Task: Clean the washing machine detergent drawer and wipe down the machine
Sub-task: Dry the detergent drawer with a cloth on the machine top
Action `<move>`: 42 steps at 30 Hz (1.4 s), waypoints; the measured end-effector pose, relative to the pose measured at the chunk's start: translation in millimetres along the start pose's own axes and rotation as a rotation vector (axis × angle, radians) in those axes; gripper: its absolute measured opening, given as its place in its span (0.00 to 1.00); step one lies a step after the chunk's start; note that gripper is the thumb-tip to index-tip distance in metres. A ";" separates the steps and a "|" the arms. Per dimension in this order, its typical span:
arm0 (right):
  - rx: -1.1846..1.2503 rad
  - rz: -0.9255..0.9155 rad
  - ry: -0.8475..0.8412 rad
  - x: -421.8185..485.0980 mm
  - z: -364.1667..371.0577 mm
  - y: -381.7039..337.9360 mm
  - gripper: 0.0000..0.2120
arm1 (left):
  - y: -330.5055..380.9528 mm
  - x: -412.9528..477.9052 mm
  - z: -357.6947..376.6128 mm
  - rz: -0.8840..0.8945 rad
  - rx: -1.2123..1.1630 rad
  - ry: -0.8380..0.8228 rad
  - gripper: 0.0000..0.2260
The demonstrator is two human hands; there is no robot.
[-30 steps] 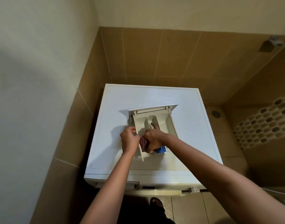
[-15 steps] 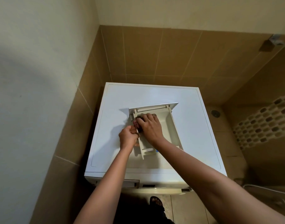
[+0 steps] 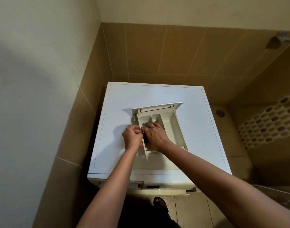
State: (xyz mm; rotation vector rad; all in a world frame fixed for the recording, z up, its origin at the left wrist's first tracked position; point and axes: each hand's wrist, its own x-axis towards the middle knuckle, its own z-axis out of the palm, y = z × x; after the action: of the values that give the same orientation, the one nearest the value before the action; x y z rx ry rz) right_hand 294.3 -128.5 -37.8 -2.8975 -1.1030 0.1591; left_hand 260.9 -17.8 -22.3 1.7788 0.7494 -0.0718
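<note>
Atop the white washing machine [image 3: 157, 96], the left hand [image 3: 132, 137] pinches the removed cream plastic detergent drawer's [image 3: 172, 127] wall while the right hand [image 3: 155, 135], fingers curled on a dark cloth [image 3: 146, 139], scrubs its compartments; the remaining compartments likely need wiping next.

dim-ish warm indoor light | soft shadow across the left wall [image 3: 34, 79] | drawer and hands throw shadows leftward on the washer top [image 3: 157, 96], so light's from the right | wide-angle bending at edges | fingers kinda blurry
</note>
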 end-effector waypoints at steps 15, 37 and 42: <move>0.406 0.022 -0.300 -14.3 -12.9 18.5 0.20 | -2.4 2.1 13.3 0.047 0.064 0.032 0.12; 0.168 0.333 0.027 -8.6 -18.5 37.6 0.27 | -5.4 0.4 11.0 0.105 0.301 -0.018 0.12; 0.191 0.339 -0.080 -1.2 -34.0 49.8 0.19 | -3.3 0.6 9.7 0.090 0.304 -0.033 0.12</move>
State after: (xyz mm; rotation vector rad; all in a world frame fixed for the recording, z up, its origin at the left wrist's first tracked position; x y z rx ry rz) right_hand 329.9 -166.4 -7.5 -2.8971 -0.5579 0.3705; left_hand 262.7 -25.6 -28.8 2.0929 0.6599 -0.1612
